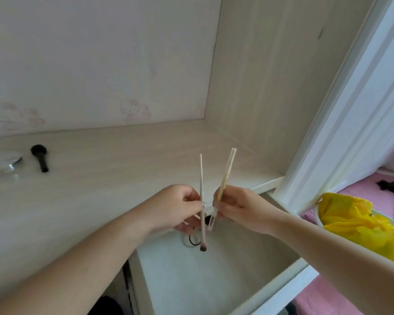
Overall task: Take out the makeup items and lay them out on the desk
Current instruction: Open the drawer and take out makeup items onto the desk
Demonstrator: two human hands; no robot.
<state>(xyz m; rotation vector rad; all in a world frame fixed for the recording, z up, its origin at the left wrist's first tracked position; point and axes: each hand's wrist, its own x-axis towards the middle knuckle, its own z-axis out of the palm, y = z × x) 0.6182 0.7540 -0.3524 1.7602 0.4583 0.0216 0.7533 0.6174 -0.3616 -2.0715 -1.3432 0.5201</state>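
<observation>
My left hand (180,206) pinches a thin pink makeup brush (201,178), held upright with its dark bristle tip pointing down over the open drawer (214,276). My right hand (237,206) grips a slim yellow stick in a clear tube (225,176), tilted to the right. Both hands hover above the drawer's back edge, close together. A black powder brush (40,156) lies on the light wood desk (100,169) at the far left.
A round clear lid or mirror (2,165) lies at the desk's left edge. Black hair ties (192,241) sit in the drawer. A white bin with a yellow bag (362,226) stands at the right, beside a white post (341,123).
</observation>
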